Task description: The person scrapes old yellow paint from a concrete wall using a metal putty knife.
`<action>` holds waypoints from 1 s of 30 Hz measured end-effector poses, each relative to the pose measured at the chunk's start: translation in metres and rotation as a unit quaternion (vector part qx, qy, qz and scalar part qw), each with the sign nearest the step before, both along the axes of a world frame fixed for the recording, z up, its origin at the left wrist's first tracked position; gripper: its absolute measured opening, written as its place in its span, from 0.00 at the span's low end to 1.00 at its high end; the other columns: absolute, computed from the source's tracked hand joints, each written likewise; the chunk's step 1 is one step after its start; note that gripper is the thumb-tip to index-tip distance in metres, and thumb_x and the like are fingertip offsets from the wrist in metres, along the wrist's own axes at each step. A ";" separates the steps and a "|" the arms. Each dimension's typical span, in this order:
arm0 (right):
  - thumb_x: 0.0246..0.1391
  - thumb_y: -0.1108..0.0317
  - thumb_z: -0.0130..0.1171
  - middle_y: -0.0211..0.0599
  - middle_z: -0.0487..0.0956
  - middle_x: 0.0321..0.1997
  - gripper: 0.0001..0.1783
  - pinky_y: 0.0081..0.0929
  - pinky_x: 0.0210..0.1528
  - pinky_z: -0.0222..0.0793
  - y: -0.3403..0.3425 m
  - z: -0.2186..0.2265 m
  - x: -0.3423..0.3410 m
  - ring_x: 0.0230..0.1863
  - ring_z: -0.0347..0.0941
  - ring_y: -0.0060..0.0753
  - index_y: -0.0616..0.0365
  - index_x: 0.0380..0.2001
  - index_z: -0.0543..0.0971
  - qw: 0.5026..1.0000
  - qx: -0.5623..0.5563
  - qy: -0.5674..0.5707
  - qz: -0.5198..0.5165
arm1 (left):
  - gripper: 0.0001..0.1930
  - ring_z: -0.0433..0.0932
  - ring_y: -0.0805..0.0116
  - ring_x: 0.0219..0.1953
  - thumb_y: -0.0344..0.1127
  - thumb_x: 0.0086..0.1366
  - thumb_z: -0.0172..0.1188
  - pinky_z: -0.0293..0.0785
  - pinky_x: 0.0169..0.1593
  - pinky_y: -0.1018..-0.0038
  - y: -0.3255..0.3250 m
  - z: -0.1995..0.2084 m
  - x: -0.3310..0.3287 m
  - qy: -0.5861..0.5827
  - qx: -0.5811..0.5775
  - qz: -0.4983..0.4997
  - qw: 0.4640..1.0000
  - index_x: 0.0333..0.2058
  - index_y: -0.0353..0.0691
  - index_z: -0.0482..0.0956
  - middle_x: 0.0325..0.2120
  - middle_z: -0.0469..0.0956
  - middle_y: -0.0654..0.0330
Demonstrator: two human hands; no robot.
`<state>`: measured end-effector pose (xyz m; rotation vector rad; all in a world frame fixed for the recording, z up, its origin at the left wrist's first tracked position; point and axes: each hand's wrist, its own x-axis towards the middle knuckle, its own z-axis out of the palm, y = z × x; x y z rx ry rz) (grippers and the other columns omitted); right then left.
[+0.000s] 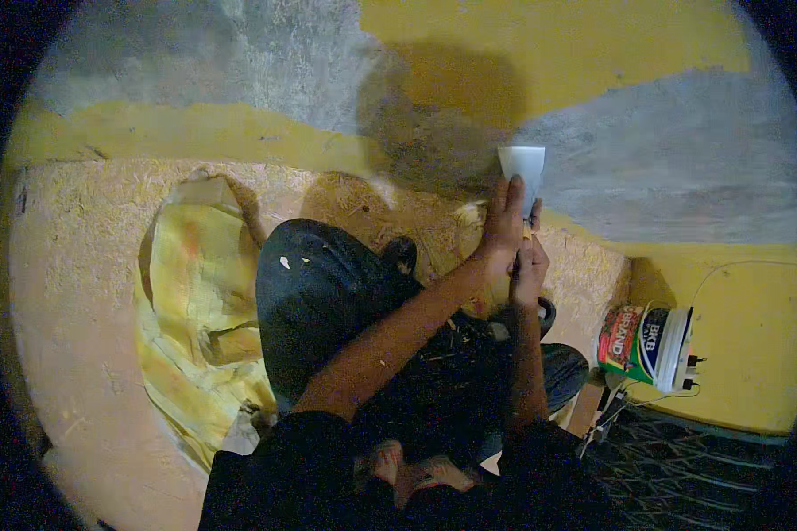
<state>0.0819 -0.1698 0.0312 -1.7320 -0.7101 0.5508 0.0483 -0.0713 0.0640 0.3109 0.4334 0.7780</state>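
In front of the wall, a scraper (522, 163) with a wide, pale blade points away from me. My right hand (530, 270) is closed around its handle end, which the fingers mostly hide. Higher up, my left hand (504, 219) grips the scraper where the blade narrows, its fingers lying along the blade's left side. The blade's broad edge is close to the wall (646, 159), which has grey bared patches beside yellow paint; I cannot tell whether the edge touches it.
My bent knees, in dark trousers (328, 292), are below the hands. A crumpled yellow sack (190, 252) lies on the debris-strewn floor (80, 292) at left. At right are a paint bucket (629, 341), thin cables (664, 395) and a dark lattice-patterned thing (691, 460).
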 end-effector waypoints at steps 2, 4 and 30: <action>0.56 0.60 0.44 0.26 0.72 0.26 0.23 0.13 0.23 0.58 0.003 -0.009 0.000 0.22 0.61 0.12 0.69 0.47 0.67 0.989 0.046 -0.128 -0.051 | 0.14 0.61 0.78 0.15 0.49 0.63 0.43 0.55 0.15 0.82 0.000 -0.008 0.005 0.017 0.011 -0.008 1.000 0.27 0.46 0.59 0.17 0.63 0.66; 0.56 0.60 0.44 0.33 0.72 0.32 0.23 0.17 0.30 0.59 0.013 -0.006 0.006 0.30 0.64 0.19 0.68 0.48 0.67 0.987 0.006 -0.155 -0.041 | 0.14 0.62 0.76 0.20 0.52 0.62 0.43 0.59 0.18 0.81 0.007 -0.025 0.014 -0.102 0.028 -0.057 0.993 0.35 0.49 0.60 0.23 0.62 0.63; 0.52 0.61 0.49 0.40 0.76 0.27 0.19 0.25 0.32 0.64 0.026 0.008 -0.009 0.30 0.65 0.22 0.70 0.35 0.72 0.955 -0.021 -0.290 -0.059 | 0.15 0.58 0.80 0.13 0.52 0.63 0.42 0.54 0.14 0.83 0.016 0.010 -0.002 -0.018 -0.022 -0.040 0.999 0.34 0.47 0.59 0.16 0.59 0.68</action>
